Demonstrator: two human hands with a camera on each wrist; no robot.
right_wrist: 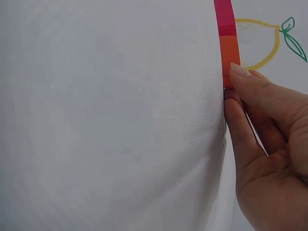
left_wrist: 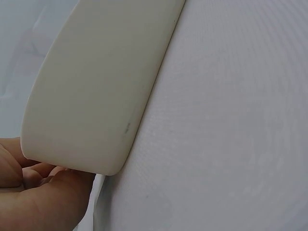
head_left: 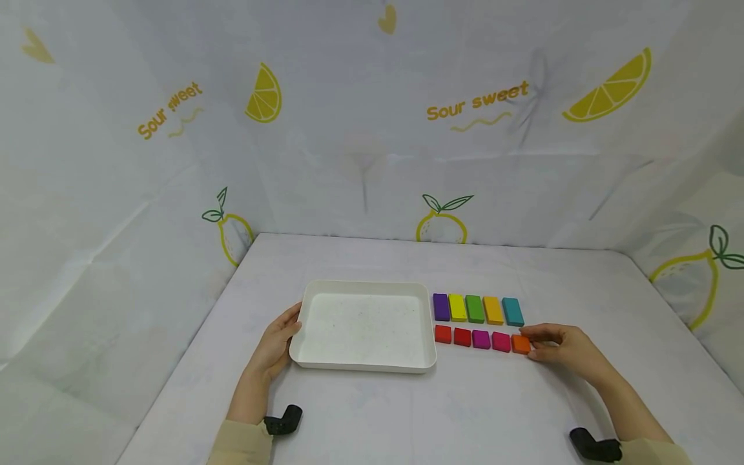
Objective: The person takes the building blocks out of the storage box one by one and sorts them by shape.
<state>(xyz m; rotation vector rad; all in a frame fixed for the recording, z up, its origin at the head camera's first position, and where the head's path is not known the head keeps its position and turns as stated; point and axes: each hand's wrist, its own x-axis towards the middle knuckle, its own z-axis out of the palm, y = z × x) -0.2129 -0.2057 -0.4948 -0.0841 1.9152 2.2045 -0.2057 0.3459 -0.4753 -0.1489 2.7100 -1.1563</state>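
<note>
At the middle of the table stands a shallow white tray point(head_left: 366, 371) with raised walls. My left hand point(head_left: 276, 342) grips its left side; in the left wrist view the curled fingers point(left_wrist: 72, 197) meet the tray's end wall point(left_wrist: 91, 91). Right of the tray lie two rows of small coloured blocks. At the right end of the front row, my right hand point(head_left: 566, 349) pinches the orange block point(head_left: 520, 344). The right wrist view has the thumb point(right_wrist: 260, 89) against the orange block point(right_wrist: 229, 57), with a pink block point(right_wrist: 224, 17) adjoining it.
The back row holds purple point(head_left: 441, 307), yellow point(head_left: 457, 308), green point(head_left: 475, 309), amber point(head_left: 493, 310) and teal point(head_left: 513, 311) blocks. Red, magenta and pink point(head_left: 501, 341) blocks make up the rest of the front row. A lemon-printed white sheet point(head_left: 360, 174) hangs around the white table point(head_left: 372, 420).
</note>
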